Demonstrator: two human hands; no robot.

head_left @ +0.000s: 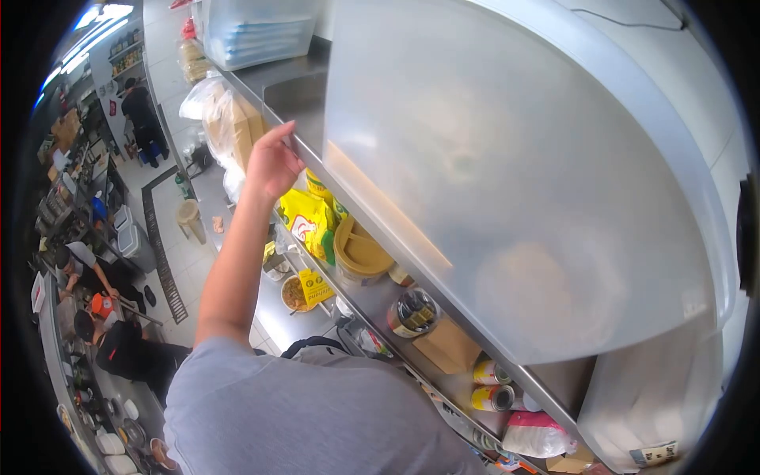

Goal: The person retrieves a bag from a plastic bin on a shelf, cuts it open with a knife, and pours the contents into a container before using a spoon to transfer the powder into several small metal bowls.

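Observation:
My left hand [275, 162] is raised to the front edge of a stainless steel shelf [380, 214], its fingers curled at the metal rim. Close in front of me, a large cloudy plastic bin [507, 158] with a pale rim covers much of the shelf top. Blurred shapes show through its wall, too hazy to name. My right hand does not appear. Just below my left hand, on the lower shelf, are a yellow and green bag [307, 222] and a tub with a tan lid [360, 249].
Further along the lower shelf lie a dark-filled jar [413, 311], a cardboard box [447, 346], cans [492, 397] and a pink-white bag [538, 434]. A clear bin [257, 32] stands at the shelf's far end. Co-workers [131, 352] work at a counter on the left.

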